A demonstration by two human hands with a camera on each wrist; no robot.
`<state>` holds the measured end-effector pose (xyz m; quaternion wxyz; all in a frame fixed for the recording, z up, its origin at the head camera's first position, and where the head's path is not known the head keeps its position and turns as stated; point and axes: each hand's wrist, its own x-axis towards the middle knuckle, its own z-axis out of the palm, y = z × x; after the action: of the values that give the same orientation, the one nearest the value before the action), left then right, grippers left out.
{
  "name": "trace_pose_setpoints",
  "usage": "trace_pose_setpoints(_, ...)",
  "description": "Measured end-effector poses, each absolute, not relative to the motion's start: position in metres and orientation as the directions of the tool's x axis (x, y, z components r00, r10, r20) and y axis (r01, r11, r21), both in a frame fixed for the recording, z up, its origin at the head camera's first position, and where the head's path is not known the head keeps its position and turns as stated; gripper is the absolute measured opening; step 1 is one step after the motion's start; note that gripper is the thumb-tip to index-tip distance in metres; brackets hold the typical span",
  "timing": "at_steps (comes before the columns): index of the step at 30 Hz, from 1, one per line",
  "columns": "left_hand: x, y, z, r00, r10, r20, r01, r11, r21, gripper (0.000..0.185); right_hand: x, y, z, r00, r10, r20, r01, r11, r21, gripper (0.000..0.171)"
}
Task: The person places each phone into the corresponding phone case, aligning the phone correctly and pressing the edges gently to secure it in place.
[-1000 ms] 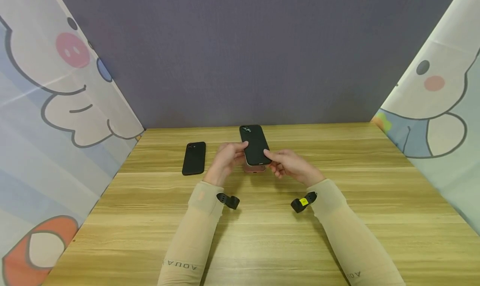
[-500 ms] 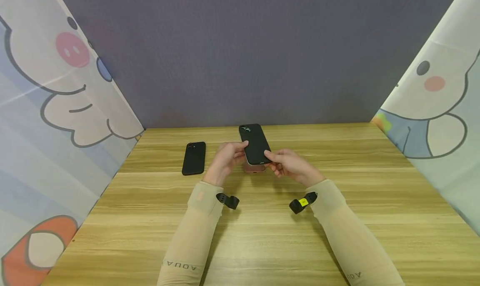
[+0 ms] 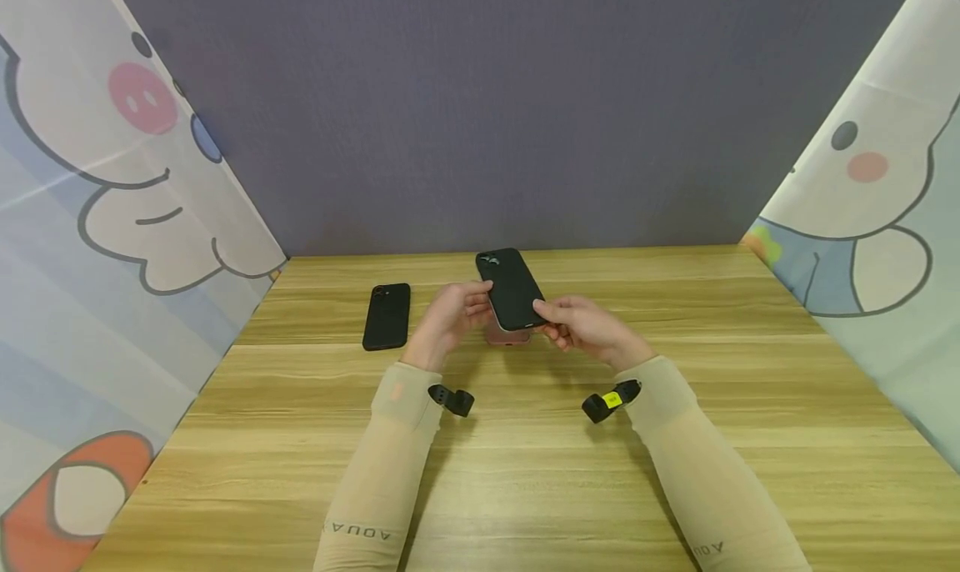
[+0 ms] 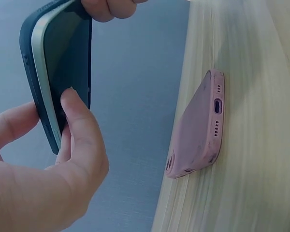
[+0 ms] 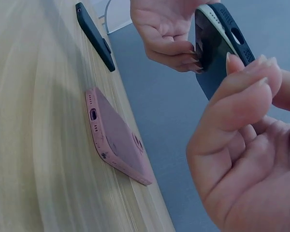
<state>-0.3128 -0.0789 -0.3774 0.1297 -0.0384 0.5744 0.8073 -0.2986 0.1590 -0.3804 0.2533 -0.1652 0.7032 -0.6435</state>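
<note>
Both hands hold up a phone [image 4: 70,48] with a pale frame, its dark screen facing down, above the table. A black phone case [image 3: 513,288] covers its back. Along one long side and at the bottom corner, the pale frame stands out of the case's edge. My left hand [image 3: 455,312] pinches the left long side between thumb and fingers. With thumb on top and fingers below, my right hand [image 3: 588,326] grips the lower right corner. Under the held phone, a phone in a pink case [image 4: 198,125] lies on the table, mostly hidden in the head view.
To the left, another black-cased phone [image 3: 387,317] lies flat on the wooden table [image 3: 517,472]. A dark grey panel [image 3: 480,113] rises at the table's back edge. Cartoon-printed cloths [image 3: 135,180] hang at both sides.
The held phone has turned slightly, its lower end moving a little to the right along with my right hand. My left hand has shifted very slightly left. The phones on the table stay put.
</note>
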Motion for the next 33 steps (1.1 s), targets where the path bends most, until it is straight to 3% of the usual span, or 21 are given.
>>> trace_pose_setpoints(10,-0.313,-0.083,-0.376,-0.969,0.123,-0.215,-0.245,-0.351,0.904,0.005,-0.301,0.166,-0.381,-0.759,-0.642,-0.109,0.046,0.114,-0.992,0.040)
trace_pose_setpoints(21,-0.312,-0.079,-0.375,-0.984,0.084,-0.155,-0.175,-0.391,0.903,0.011,-0.302,0.163,-0.377,-0.847,-0.504,-0.171,0.190,0.014,-0.982,0.040)
trace_pose_setpoints(33,-0.312,-0.077,-0.375,-0.989,0.031,-0.145,-0.143,-0.460,0.876,0.008,-0.300,0.156,-0.380,-0.842,-0.503,-0.194,0.250,-0.046,-0.967,0.040)
